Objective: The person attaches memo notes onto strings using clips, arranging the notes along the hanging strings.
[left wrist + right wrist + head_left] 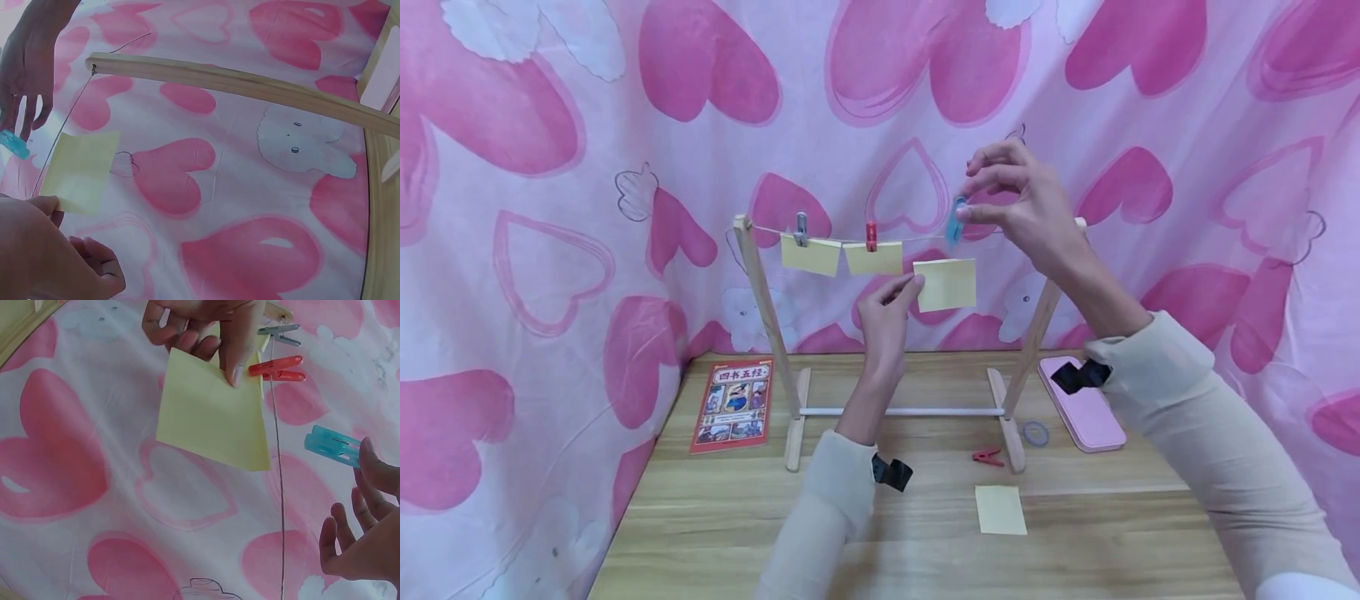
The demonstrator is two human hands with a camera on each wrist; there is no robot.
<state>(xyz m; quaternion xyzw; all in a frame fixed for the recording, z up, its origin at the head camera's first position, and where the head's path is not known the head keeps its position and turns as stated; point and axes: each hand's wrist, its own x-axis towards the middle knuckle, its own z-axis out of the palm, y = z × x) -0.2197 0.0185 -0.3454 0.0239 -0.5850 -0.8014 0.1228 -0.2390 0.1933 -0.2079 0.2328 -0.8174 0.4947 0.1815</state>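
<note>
Between thumb and fingers, my left hand (pixel 886 325) pinches a yellow sticky note (pixel 947 285) by its left edge, just below the string (pixel 279 506). Above the string my right hand (pixel 1026 204) pinches a blue clothespin (pixel 331 445), which points downward, apart from the note. Two more yellow notes hang on the string to the left. A grey clothespin (pixel 802 229) clips one note (pixel 810 255), and a red clothespin (pixel 871 237) clips the other note (pixel 883 259). The string runs between the posts of a wooden frame (pixel 767 317).
On the table (pixel 917 550) lie a red clothespin (pixel 988 457) and a yellow note (pixel 1001 510). A grey ring (pixel 1036 433) and a pink case (pixel 1084 407) are at the right. A red book (pixel 732 406) lies at the left. A white crossbar (pixel 940 412) joins the frame's feet.
</note>
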